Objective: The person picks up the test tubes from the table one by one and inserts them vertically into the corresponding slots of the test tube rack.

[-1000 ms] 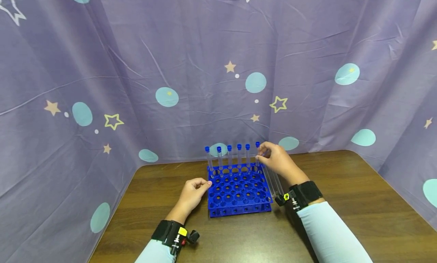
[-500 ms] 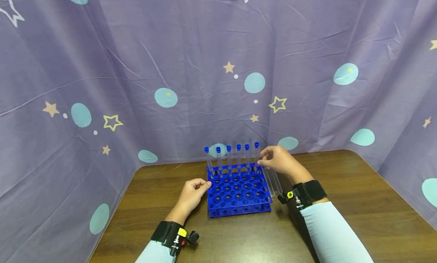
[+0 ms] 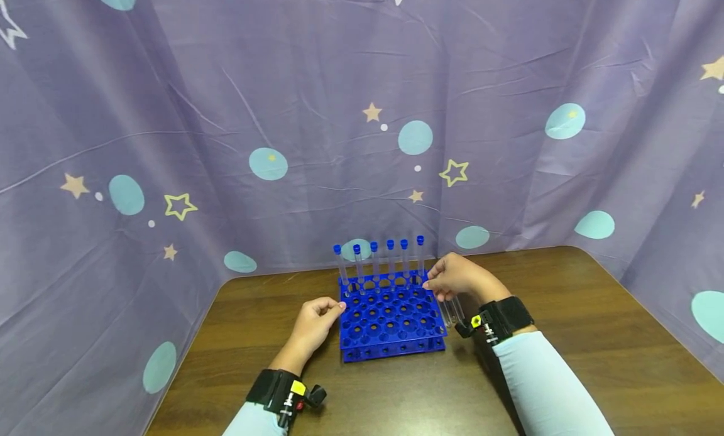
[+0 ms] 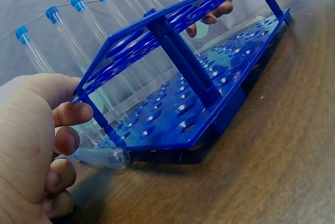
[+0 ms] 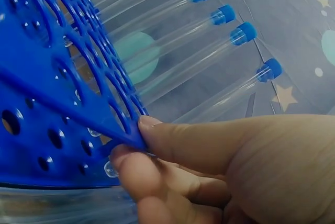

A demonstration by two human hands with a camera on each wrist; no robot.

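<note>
A blue test tube rack [image 3: 393, 340] stands on the table, with several clear, blue-capped test tubes [image 3: 390, 252] upright in its back row. At the rack's left side, my left hand [image 3: 314, 321] pinches the edge of the top plate between thumb and index finger, its other fingers curled below. My right hand [image 3: 459, 277] grips the top plate's right edge near the back corner, thumb above [image 5: 178, 137] and fingers beneath. Several clear tubes [image 3: 454, 311] lie on the table along the rack's right side, partly hidden by that hand. The round end of another tube [image 4: 104, 157] shows beside the rack's left side.
The brown wooden table [image 3: 384, 398] extends in front of the rack and to both sides. A purple curtain [image 3: 322, 122] with stars and teal spots hangs close behind the back row of tubes.
My right hand has left the rightmost upright tube, moving down to the rack's right edge, which it now grips. My left hand stays at the left edge. The head view has shifted slightly.
</note>
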